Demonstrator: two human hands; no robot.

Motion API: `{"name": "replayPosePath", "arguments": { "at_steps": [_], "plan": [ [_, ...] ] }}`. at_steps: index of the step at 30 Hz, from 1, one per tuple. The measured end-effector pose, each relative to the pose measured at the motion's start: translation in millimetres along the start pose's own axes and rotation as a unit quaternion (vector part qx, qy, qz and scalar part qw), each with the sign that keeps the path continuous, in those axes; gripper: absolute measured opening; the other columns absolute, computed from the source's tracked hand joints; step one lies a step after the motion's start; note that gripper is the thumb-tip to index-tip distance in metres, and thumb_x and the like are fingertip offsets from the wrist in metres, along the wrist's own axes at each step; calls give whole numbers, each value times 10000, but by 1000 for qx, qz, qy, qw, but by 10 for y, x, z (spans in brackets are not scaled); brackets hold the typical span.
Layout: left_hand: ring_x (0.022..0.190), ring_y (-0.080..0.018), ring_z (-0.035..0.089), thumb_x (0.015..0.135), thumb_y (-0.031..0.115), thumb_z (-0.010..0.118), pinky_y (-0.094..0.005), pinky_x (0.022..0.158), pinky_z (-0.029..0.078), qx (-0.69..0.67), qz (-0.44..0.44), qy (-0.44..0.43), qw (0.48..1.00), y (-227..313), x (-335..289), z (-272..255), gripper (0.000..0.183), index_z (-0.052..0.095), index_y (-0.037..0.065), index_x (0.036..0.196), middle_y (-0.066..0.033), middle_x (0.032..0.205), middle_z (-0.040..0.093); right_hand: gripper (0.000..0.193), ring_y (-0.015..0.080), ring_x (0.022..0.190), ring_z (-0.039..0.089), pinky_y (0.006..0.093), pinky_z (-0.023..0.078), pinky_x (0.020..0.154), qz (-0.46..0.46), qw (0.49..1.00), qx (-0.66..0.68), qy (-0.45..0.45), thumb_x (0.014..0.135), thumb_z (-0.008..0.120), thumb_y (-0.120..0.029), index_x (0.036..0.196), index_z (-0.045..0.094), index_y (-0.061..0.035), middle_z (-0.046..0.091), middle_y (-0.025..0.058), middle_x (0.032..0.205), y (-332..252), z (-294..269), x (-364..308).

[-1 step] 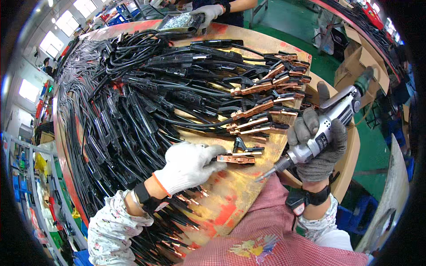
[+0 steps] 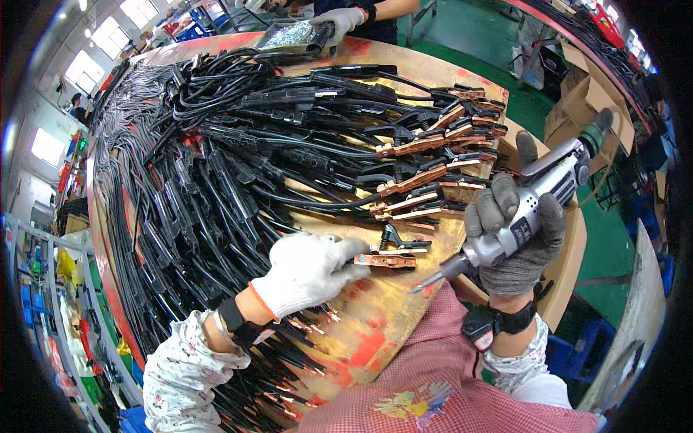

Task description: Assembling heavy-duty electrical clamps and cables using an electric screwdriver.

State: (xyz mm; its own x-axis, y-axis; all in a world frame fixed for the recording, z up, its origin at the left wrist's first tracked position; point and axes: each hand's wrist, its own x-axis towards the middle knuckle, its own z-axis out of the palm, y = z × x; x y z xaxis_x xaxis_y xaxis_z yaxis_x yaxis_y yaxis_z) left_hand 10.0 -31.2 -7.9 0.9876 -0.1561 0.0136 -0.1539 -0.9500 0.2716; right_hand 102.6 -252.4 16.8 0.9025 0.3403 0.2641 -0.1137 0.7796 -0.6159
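pinching the copper clamp (image 2: 390, 261) with the left hand (image 2: 309, 273), at that hand's three o'clock over the desk (image 2: 390, 317): likely light and stiff, best nipped by the flat sides! gripping a silver power driver (image 2: 530, 209) in the right hand (image 2: 514, 276), at two o'clock. spotting a bag (image 2: 309, 47) of small shiny bits (image 2: 285, 36) up at eleven.

glaring windows (image 2: 84, 71) upper left, bent edges, black corners

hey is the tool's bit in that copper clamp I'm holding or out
Out: the bit ends clear of the copper clamp in your left hand, tabletop showing between.
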Motion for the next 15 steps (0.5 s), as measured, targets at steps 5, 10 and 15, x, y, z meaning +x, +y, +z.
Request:
{"name": "replayPosePath", "arguments": {
  "at_steps": [5,10,15],
  "plan": [
    [547,-247,608,738,416,660,-368,457,441,30,-6,-49,998,-3,51,-27,282,678,183,895,-66,618,614,522,127,525,467,320,437,560,-34,994,78,-70,826,588,-257,1260,395,-41,477,10,663,228,164,111],
    [538,-238,607,740,417,658,-366,444,431,35,-6,-62,997,-33,29,41,282,679,178,890,-60,627,622,458,197,565,529,393,469,603,3,1000,12,27,774,639,-186,1167,447,-51,512,29,637,471,161,-24],
    [541,-235,610,733,422,662,-363,445,433,35,2,-58,998,-47,40,49,284,681,182,884,-58,633,627,494,212,695,562,372,495,663,39,999,19,32,767,691,-162,1188,446,-84,536,62,722,540,152,-117]
  ]
}}
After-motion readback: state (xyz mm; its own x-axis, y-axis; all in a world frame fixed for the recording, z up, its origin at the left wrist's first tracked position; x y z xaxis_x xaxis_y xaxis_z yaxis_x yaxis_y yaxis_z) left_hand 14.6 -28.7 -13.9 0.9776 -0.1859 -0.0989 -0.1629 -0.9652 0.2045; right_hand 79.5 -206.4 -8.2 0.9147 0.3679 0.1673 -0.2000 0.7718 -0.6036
